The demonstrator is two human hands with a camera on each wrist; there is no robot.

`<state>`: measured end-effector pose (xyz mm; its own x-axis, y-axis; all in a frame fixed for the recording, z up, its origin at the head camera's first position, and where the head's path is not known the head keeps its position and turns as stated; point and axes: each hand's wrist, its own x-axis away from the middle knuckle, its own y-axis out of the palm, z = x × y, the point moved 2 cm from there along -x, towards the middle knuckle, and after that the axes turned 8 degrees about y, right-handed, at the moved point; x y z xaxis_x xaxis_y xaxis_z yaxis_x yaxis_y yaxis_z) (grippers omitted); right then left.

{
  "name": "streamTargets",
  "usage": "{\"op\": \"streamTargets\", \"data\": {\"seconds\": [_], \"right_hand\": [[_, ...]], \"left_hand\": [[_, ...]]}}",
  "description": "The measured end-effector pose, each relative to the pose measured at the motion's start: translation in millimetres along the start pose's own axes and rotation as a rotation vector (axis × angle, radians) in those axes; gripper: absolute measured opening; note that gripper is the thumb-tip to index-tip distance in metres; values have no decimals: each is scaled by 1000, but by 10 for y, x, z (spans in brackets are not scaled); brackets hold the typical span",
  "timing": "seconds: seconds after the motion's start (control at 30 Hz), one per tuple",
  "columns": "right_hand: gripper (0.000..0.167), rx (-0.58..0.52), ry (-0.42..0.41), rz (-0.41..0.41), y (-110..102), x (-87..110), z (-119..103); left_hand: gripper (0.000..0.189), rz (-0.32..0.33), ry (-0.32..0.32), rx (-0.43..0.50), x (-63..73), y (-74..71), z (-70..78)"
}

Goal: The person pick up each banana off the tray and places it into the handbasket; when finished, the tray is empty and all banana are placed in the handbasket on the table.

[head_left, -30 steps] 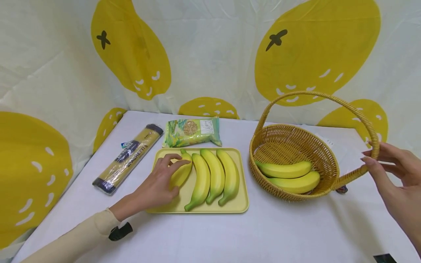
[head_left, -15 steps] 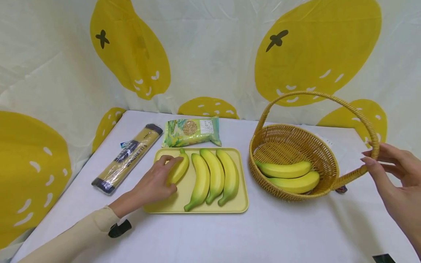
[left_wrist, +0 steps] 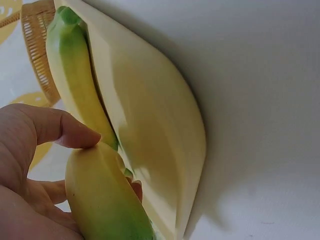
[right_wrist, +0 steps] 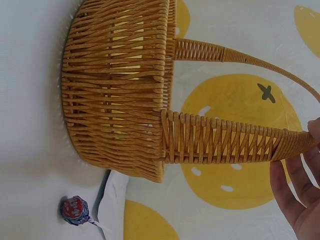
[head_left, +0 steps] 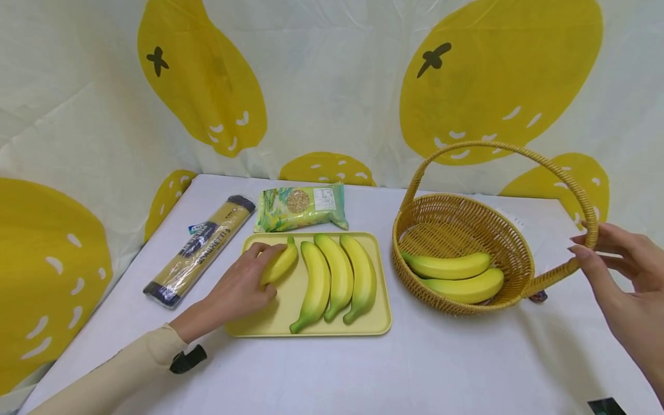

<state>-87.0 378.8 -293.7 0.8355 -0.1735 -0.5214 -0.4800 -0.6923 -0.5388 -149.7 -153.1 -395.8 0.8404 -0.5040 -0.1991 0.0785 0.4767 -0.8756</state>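
My left hand (head_left: 241, 285) grips a yellow banana (head_left: 282, 264) at the left side of the pale yellow tray (head_left: 332, 330). In the left wrist view, thumb and fingers pinch that banana (left_wrist: 102, 192) from both sides, its green end toward the camera. Three more bananas (head_left: 339, 279) lie side by side on the tray, to the right of the hand. At the right, my right hand (head_left: 625, 276) holds the arched handle (head_left: 583, 216) of a wicker basket (head_left: 461, 308) between thumb and fingers. Two bananas (head_left: 453, 267) rest inside the basket.
A spaghetti pack (head_left: 202, 251) lies left of the tray, and a green packet (head_left: 302, 206) lies behind it. Beside the basket, a wrapped lollipop (right_wrist: 74, 210) sits on the white tablecloth. A fruit-printed curtain (head_left: 332, 86) hangs behind the table.
The left hand and its banana have shifted slightly left, widening the gap to the other three. The right hand keeps its hold on the basket handle.
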Motion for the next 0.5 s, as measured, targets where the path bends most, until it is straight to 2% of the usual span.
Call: {"op": "streamTargets", "data": {"seconds": [0.1, 0.3, 0.5], "right_hand": [[50, 20, 11, 0, -3, 0, -1], [52, 32, -16, -9, -3, -8, -5], [53, 53, 12, -11, 1, -3, -24]], "left_hand": [[82, 9, 8, 7, -12, -33, 18], [81, 44, 44, 17, -58, -109, 80], [82, 54, 69, 37, -134, -160, 165]]}}
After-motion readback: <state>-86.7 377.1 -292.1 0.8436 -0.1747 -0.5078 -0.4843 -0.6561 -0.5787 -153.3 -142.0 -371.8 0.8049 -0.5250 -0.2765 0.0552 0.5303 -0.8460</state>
